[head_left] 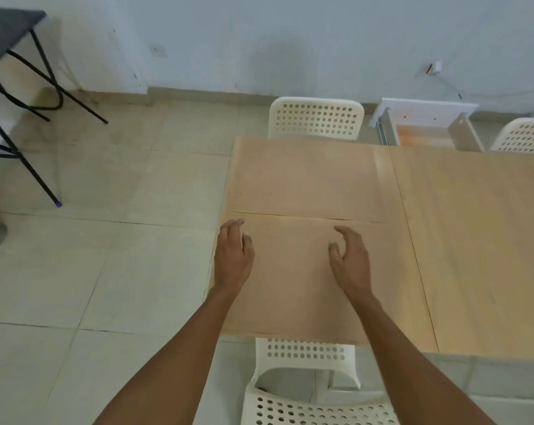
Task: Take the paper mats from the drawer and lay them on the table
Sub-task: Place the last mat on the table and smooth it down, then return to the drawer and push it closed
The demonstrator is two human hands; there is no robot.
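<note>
Two brown paper mats lie flat on the left end of the light wooden table. The far mat and the near mat meet along a thin seam. My left hand hovers at the near mat's left edge, fingers loosely curled and apart, holding nothing. My right hand is over the near mat's right half, fingers also curled and apart, empty. The open drawer juts out beyond the table's far edge; something orange-brown lies on its bottom.
A white perforated chair stands at the table's far side, another at far right, and a third right below me at the near edge. A black folding table stands at far left on the tiled floor.
</note>
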